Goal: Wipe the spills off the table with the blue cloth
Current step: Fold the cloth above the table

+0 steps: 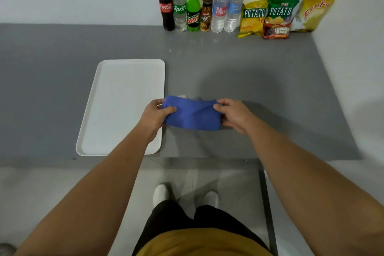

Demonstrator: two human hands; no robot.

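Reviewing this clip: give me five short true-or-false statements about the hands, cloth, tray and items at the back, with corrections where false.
1. Both hands, left hand and right hand, grip the blue cloth. True.
2. The cloth lies on the white tray. False: it is beside the tray, to its right, over the grey table.
3. The tray holds bottles. False: nothing is on it.
4. The bottles stand upright by the wall. True.
5. The snack bags are left of the bottles. False: they are to the right.

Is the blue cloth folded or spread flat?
Folded: the blue cloth is a compact doubled-over band, its ends gripped by the left hand and right hand.
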